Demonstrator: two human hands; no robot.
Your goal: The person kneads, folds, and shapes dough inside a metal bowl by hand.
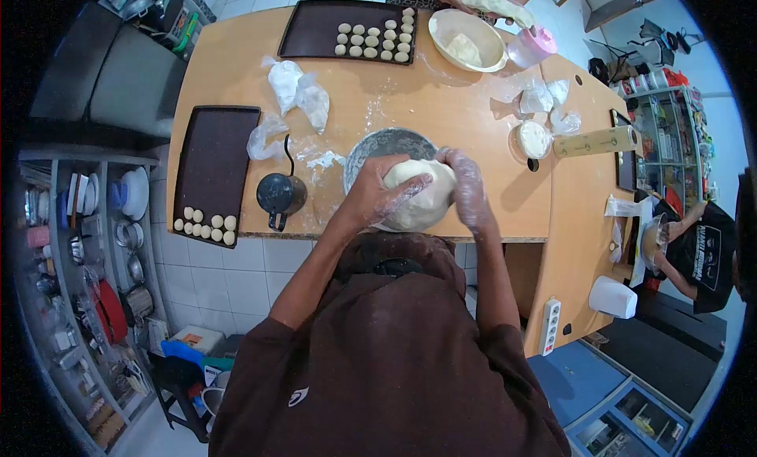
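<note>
A large, smooth ball of pale dough [420, 205] is between my hands, over the near side of a metal bowl [386, 141] dusted with flour. My left hand [378, 193] grips the dough from the left, with thumb and fingers spread across its surface. On the other side, my right hand [471, 193], in what looks like a clear plastic glove, curls around the dough's right edge. Its fingertips are partly hidden. Left of the bowl stands a dark pot [281, 195] with a thin curved spout, and loose flour [325, 159] lies between them.
Dark trays [213, 161] [315, 31] hold small dough balls. Flour bags [296, 90] lie nearby. Across the table, another person's hands hold dough above a cream basin [441, 43]. A container of white powder [535, 140] and a cylinder [595, 141] stand right. Another person [702, 252] works far right.
</note>
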